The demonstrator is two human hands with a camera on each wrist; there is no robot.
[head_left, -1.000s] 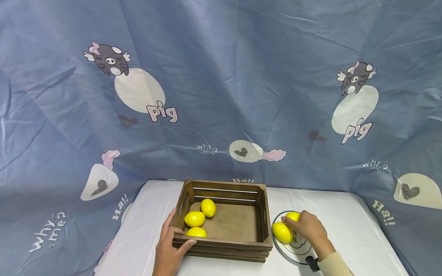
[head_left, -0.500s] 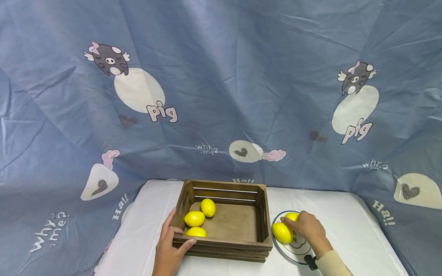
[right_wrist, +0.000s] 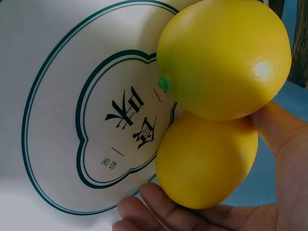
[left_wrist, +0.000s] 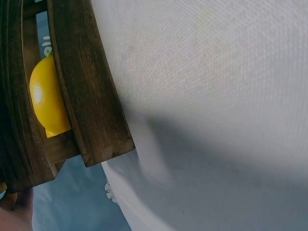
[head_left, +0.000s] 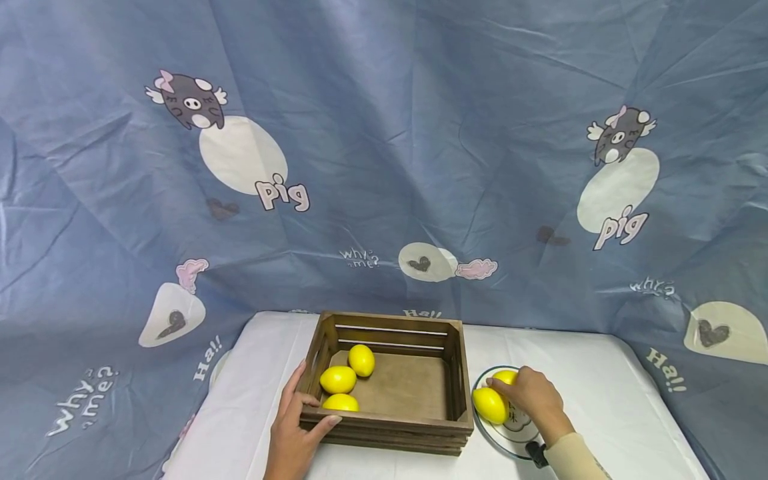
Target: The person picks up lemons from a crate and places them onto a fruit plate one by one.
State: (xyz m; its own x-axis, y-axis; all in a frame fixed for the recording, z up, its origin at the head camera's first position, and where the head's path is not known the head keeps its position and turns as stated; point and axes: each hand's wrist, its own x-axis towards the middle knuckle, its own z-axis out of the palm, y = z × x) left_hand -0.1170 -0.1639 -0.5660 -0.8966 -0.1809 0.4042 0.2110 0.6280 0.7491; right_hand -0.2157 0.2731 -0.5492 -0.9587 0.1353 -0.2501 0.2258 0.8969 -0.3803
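Note:
On the white plate [head_left: 517,437] lie two lemons. My right hand [head_left: 537,400] grips the farther lemon [right_wrist: 207,163], with the thumb on one side and the fingers curled round the other. The nearer lemon [head_left: 490,405] rests against it, outside the grasp, its green stem tip facing the plate lettering in the right wrist view. A brown slatted wooden crate [head_left: 414,430] stands left of the plate. My left hand [head_left: 297,427] holds its near left corner, thumb over the front and fingers along the left side. Three lemons [head_left: 361,361] sit at the crate's left end.
A white cloth [head_left: 576,360] covers the table. Behind it hangs a blue curtain [head_left: 372,133] printed with pigs and lettering. The crate's right wall [head_left: 466,373] rises close beside the plate rim. A black strap [head_left: 536,453] is on the right wrist.
My right hand and the lemon in it have shifted very slightly left on the plate. My left hand and the crate stay where they were.

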